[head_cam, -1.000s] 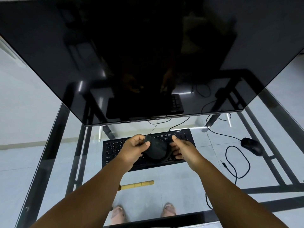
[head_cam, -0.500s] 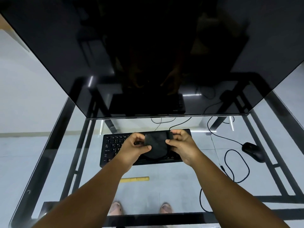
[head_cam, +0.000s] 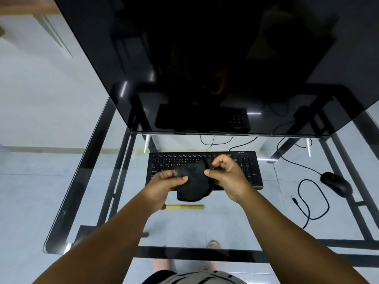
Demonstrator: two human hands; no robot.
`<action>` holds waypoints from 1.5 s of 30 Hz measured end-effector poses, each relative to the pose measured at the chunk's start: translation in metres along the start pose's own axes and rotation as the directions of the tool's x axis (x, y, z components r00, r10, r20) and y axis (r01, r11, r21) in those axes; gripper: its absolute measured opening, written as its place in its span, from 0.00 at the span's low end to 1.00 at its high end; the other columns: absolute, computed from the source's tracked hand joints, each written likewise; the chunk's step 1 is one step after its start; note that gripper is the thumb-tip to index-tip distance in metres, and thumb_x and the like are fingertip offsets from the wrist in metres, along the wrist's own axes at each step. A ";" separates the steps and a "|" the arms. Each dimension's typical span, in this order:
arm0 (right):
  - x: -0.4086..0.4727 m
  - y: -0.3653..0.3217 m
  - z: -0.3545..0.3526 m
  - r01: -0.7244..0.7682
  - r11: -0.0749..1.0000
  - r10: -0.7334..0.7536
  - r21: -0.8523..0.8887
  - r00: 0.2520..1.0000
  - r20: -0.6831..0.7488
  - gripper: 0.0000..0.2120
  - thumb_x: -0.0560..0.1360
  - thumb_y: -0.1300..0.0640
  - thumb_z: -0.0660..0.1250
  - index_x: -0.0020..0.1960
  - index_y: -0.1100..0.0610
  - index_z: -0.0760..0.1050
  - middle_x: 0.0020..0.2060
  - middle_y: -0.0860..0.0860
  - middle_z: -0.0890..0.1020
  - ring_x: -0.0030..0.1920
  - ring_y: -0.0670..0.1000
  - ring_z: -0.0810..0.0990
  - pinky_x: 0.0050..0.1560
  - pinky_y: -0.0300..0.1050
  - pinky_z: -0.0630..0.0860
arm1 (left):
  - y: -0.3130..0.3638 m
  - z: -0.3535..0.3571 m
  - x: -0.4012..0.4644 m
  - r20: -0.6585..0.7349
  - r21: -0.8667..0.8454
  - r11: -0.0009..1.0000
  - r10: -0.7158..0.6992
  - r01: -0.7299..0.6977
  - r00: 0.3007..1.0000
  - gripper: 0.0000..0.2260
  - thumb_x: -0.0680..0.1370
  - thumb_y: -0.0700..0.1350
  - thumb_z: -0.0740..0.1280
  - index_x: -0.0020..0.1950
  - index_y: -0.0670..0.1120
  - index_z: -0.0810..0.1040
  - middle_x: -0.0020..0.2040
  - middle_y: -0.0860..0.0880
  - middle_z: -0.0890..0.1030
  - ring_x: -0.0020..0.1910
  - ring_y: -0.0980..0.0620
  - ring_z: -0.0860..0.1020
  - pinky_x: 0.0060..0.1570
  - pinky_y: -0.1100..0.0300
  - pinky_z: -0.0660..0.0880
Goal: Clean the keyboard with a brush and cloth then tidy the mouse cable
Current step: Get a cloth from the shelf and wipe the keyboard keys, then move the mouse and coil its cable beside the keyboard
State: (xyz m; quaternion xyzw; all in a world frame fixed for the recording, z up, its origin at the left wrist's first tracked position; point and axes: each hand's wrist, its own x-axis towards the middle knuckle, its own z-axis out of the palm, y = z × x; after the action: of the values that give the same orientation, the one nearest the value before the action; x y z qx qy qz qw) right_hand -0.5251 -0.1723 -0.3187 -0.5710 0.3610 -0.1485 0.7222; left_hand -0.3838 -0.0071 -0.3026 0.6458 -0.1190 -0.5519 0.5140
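Holding the black cloth (head_cam: 192, 181) up over the keyboard (head_cam: 249, 171) with both hands. Left hand (head_cam: 166, 182) pinches the cloth's left edge, thumb on top, fingers clamped on the fabric. Right hand (head_cam: 225, 177) grips the right edge the same way, thumb and curled fingers clamped on it. Cloth hangs between them, bunched, lower part sagging toward the near edge of the keyboard; can't tell if it touches the keys.

Keyboard sits mid-surface on the glass surface (head_cam: 235, 222), just in front of the big dark monitor (head_cam: 205, 58). Brush (head_cam: 184, 207) with the yellow handle lies on the surface just beside the keyboard's near edge, partly hidden under my left wrist, in neither hand. Mouse (head_cam: 336, 183) is toward the right edge of the surface, well apart from the keyboard. Mouse cable (head_cam: 307, 201) lies loose in a loop near the mouse, plug end free on the glass.

Progress, as I judge it: brush is put down, so brushing looks done or skipped, can't confirm. Cloth step is in hand, I seem to be sorting the cloth for wiping. Left: wipe the keys, put the cloth down, then gather the cable, which is plainly not yet tidied.
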 end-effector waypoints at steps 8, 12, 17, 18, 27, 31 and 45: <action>-0.016 0.014 0.061 -0.121 0.992 0.121 0.020 0.993 -0.009 0.05 0.78 0.63 0.66 0.44 0.57 0.73 0.38 0.53 0.78 0.37 0.50 0.77 0.47 0.53 0.80 | -0.009 -0.045 -0.022 -0.016 -0.333 0.943 -0.001 -0.005 1.000 0.16 0.78 0.39 0.64 0.66 0.41 0.75 0.62 0.40 0.79 0.63 0.40 0.77 0.64 0.43 0.72; -0.021 0.038 0.070 -0.122 0.896 0.111 -0.426 0.993 -0.049 0.09 0.77 0.64 0.63 0.45 0.51 0.76 0.45 0.51 0.82 0.41 0.49 0.78 0.43 0.43 0.75 | -0.021 -0.072 -0.031 -0.030 -0.381 0.924 -0.052 0.037 0.998 0.15 0.80 0.41 0.61 0.66 0.45 0.73 0.62 0.42 0.80 0.62 0.41 0.77 0.62 0.42 0.73; -0.035 0.065 0.084 0.049 0.558 0.103 -0.828 0.986 0.128 0.13 0.71 0.54 0.72 0.56 0.49 0.77 0.50 0.43 0.75 0.49 0.44 0.74 0.48 0.36 0.71 | -0.038 -0.096 -0.038 -0.019 -0.385 0.916 -0.127 0.110 0.992 0.16 0.79 0.51 0.65 0.65 0.48 0.74 0.61 0.45 0.81 0.59 0.43 0.80 0.61 0.42 0.74; -0.037 0.068 0.087 0.068 0.510 0.094 -0.858 0.986 0.134 0.15 0.71 0.52 0.73 0.57 0.49 0.77 0.51 0.42 0.74 0.51 0.44 0.74 0.51 0.38 0.72 | -0.041 -0.099 -0.038 -0.027 -0.384 0.916 -0.141 0.120 0.990 0.16 0.79 0.53 0.65 0.64 0.48 0.74 0.60 0.46 0.81 0.59 0.44 0.80 0.61 0.41 0.74; -0.057 0.074 0.066 -0.128 0.508 0.055 -0.852 0.992 -0.116 0.05 0.71 0.50 0.69 0.43 0.49 0.75 0.40 0.43 0.80 0.41 0.47 0.80 0.41 0.41 0.76 | -0.057 -0.093 -0.039 -0.055 -0.367 0.917 -0.186 0.154 0.981 0.11 0.82 0.48 0.61 0.62 0.48 0.75 0.59 0.44 0.82 0.58 0.42 0.81 0.58 0.41 0.76; -0.066 0.075 0.045 -0.274 0.726 0.135 -0.630 0.956 -0.260 0.08 0.69 0.53 0.74 0.40 0.52 0.76 0.34 0.48 0.82 0.35 0.48 0.83 0.38 0.44 0.80 | -0.061 -0.068 -0.035 0.001 -0.376 0.908 -0.200 0.186 0.980 0.10 0.82 0.46 0.61 0.63 0.50 0.76 0.59 0.45 0.82 0.59 0.43 0.80 0.59 0.43 0.76; -0.073 0.082 0.037 -0.323 0.763 0.209 -0.559 0.943 -0.259 0.12 0.67 0.55 0.77 0.41 0.57 0.75 0.33 0.52 0.84 0.29 0.48 0.83 0.41 0.50 0.83 | -0.088 -0.025 -0.017 -0.223 0.002 0.992 -0.119 0.123 0.968 0.07 0.79 0.42 0.66 0.57 0.50 0.75 0.55 0.47 0.82 0.55 0.47 0.80 0.57 0.48 0.78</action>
State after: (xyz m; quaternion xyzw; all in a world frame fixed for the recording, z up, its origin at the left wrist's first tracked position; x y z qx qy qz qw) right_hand -0.5665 -0.0753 -0.3665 -0.6948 0.5309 0.0252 0.4845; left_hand -0.4058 0.0575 -0.3664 0.7135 -0.0255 -0.5056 0.4844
